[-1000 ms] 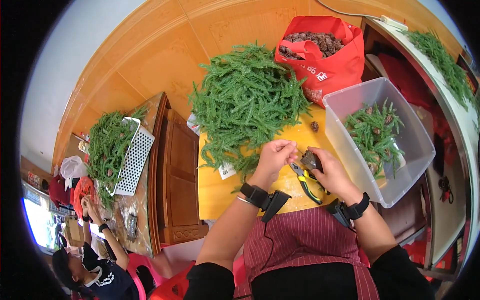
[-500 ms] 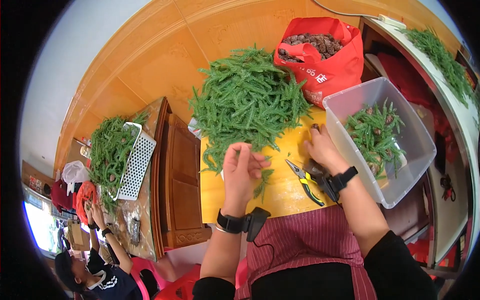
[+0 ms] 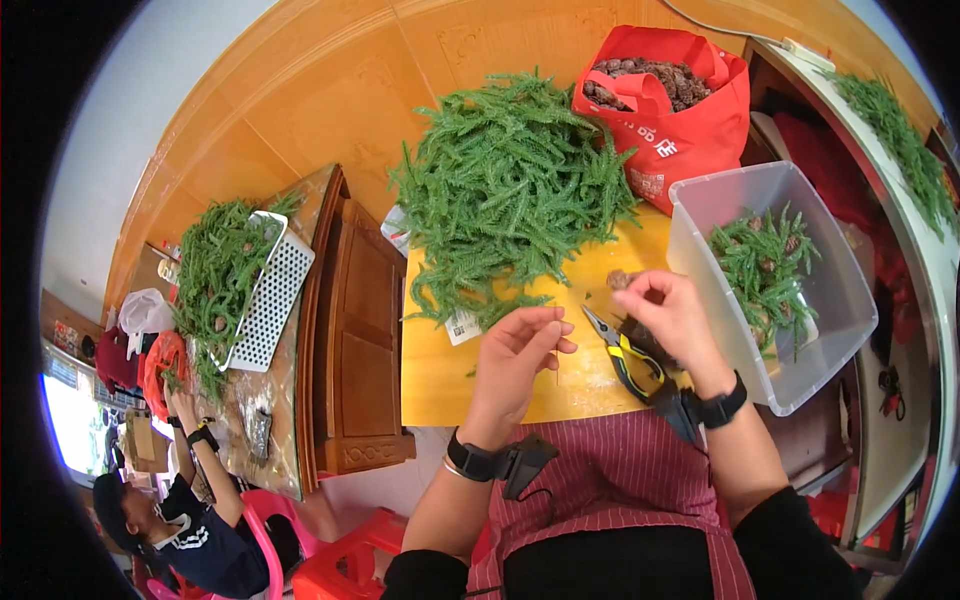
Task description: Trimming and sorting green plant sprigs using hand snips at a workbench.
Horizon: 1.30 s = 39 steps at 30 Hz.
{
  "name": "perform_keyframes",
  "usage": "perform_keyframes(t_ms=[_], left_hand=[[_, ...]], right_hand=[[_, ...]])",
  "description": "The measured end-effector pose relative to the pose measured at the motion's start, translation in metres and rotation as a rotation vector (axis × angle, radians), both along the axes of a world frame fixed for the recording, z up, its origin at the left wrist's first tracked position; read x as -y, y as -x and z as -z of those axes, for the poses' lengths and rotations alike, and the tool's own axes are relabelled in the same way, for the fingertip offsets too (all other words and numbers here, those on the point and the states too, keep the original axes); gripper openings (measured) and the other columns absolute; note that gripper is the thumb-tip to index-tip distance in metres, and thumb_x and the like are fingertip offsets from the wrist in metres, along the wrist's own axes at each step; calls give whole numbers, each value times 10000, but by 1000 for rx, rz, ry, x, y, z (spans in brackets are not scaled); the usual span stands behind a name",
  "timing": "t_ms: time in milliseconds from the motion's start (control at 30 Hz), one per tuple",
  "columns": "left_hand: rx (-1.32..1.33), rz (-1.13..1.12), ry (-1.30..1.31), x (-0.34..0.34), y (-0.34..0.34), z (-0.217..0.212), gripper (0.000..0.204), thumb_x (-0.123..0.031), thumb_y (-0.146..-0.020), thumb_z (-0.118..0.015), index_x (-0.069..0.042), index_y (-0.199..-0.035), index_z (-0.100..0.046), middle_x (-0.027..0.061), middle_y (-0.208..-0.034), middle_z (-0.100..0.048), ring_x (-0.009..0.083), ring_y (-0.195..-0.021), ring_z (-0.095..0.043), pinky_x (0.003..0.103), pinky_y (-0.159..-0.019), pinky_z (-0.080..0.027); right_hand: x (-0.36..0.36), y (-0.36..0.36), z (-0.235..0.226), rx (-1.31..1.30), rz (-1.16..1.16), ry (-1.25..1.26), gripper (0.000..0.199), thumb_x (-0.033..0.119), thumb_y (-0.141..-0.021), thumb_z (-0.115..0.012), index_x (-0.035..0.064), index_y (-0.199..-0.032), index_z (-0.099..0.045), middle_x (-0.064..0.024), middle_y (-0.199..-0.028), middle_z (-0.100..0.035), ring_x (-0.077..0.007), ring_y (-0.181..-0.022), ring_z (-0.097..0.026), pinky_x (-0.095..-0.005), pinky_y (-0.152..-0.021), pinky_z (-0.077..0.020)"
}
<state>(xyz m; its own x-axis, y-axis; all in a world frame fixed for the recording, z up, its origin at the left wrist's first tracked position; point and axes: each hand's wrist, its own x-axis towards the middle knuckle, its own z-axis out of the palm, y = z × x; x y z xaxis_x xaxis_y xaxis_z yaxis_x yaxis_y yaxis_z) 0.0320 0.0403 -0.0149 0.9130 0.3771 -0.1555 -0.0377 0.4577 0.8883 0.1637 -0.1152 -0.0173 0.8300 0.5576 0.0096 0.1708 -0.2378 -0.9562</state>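
My left hand [image 3: 512,372] is closed in a pinch over the yellow tabletop [image 3: 430,375]; a thin strand [image 3: 557,372] hangs below its fingertips, its kind unclear. A small brown pine cone [image 3: 620,281] sits at the fingertips of my right hand [image 3: 672,318], pinched between thumb and fingers. Needle-nose pliers [image 3: 634,372] with black and yellow handles lie between the hands, jaws pointing away from me. Beyond my left hand rises a large heap of green artificial pine sprigs [image 3: 520,190]. A dark object under my right hand is partly hidden.
Behind the table stands a red bag [image 3: 690,135] full of pine cones. A clear plastic bin [image 3: 770,385] at the right contains sprigs with cones. On the left, a side table bears a white perforated basket [image 3: 272,310] and more greenery. Another person [image 3: 190,530] works there.
My right hand has lifted the pine cone off the table and drawn nearer my left hand. The green sprig beside my left hand no longer shows. The whole view has shifted slightly.
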Motion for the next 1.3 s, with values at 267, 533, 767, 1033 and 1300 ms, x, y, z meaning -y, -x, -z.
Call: perform_keyframes(t_ms=[267,533,767,1033,1300], left_hand=[[116,38,-814,28,6,-24,149,-5,-772,-612,-32,-917,-590,40,-845,-608,91,-691,-572,174,-487,-387],[274,-118,-1108,31,12,-15,180,60,-722,-635,0,-877,-567,62,-820,-575,102,-706,-572,195,-577,-476],[177,-157,-300,29,-2,-5,171,42,-742,-630,-30,-895,-611,58,-856,-563,118,-771,-567,206,-663,-478],[256,-239,-1211,32,-2,-17,282,-23,-791,-594,-48,-1070,-559,62,-969,-541,132,-923,-504,262,-770,-417],[200,183,-322,23,-1,-9,273,-51,-815,-564,-16,-1084,-531,63,-1070,-496,149,-979,-492,284,-836,-408]], right_hand=[[14,56,-4,-161,-90,-450,175,38,-754,-653,-28,-915,-628,-114,-1123,-515,-106,-846,-566,-221,-751,-458],[18,60,-10,-166,-73,-416,157,6,-797,-570,-6,-934,-645,-102,-1122,-527,-164,-1038,-501,-282,-910,-365],[13,61,0,46,-91,-261,181,1,-771,-586,-2,-943,-643,-120,-1134,-533,-149,-979,-528,-265,-838,-413],[10,58,5,72,-42,-263,75,42,-789,-599,-17,-835,-606,-112,-998,-597,-108,-748,-564,-248,-691,-455],[22,62,-12,-678,-314,-759,90,68,-837,-551,-10,-875,-575,-76,-915,-589,-119,-862,-530,-247,-788,-409]])
